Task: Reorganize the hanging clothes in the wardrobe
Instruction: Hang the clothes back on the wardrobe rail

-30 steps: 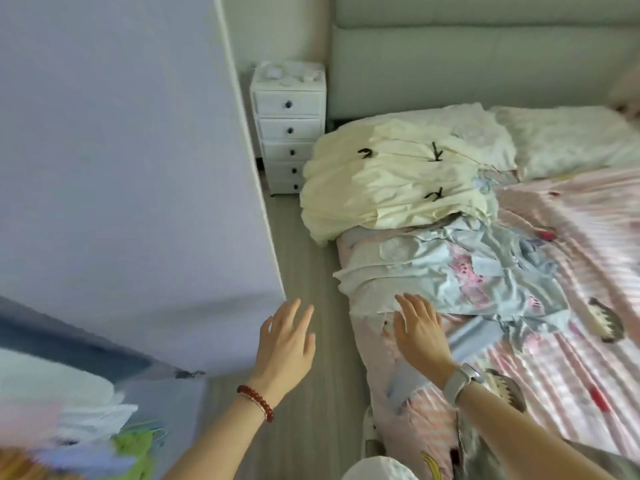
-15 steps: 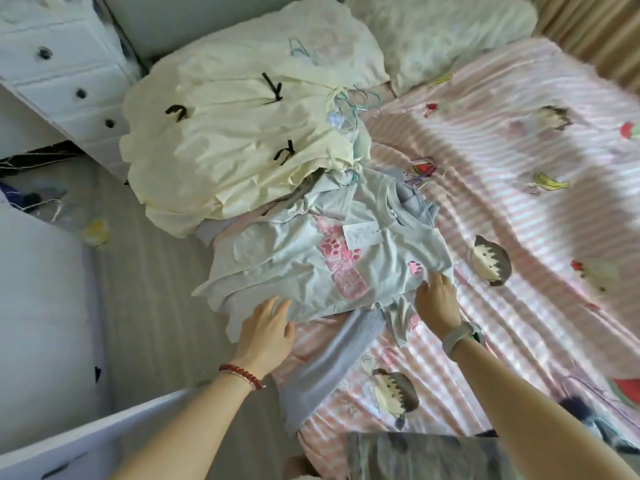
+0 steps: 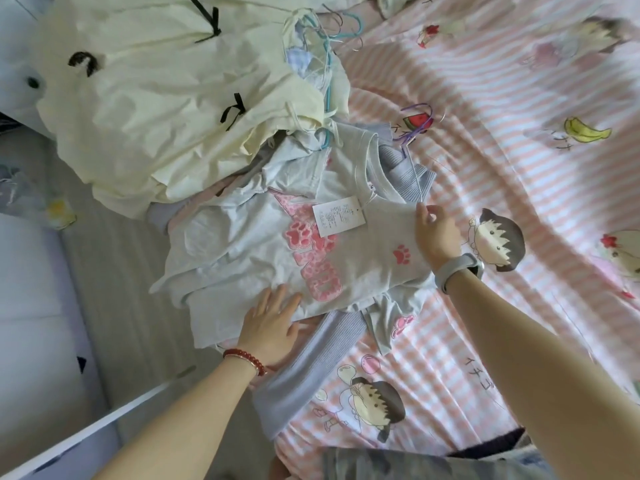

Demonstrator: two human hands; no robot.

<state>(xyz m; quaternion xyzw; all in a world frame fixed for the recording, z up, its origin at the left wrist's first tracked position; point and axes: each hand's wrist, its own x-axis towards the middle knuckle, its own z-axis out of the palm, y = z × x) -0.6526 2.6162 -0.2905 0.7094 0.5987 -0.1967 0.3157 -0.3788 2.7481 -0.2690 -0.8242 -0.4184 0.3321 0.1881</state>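
Note:
A pale blue T-shirt [image 3: 256,251] with pink paw-print letters and a white paper tag [image 3: 338,215] lies flat on top of a heap of clothes on the bed. My left hand [image 3: 273,323] rests palm down on the shirt's lower hem, fingers spread. My right hand [image 3: 437,233] pinches the shirt's shoulder edge near the collar. Under it lies a grey-blue ribbed garment [image 3: 311,368] on a purple hanger [image 3: 412,123]. Behind them is a cream garment [image 3: 166,98] with black bows, and blue hangers [image 3: 327,81] stick out beside it.
The bed [image 3: 502,161] has a pink striped sheet with cartoon prints. Grey floor [image 3: 114,271] runs along its left side. A white wardrobe door edge [image 3: 104,420] is at lower left. A white drawer unit [image 3: 20,64] stands at upper left.
My view has dropped closer over the clothes heap. My right hand slid up the blue shirt from its lower side to the shoulder. My left hand stays pressed on the hem.

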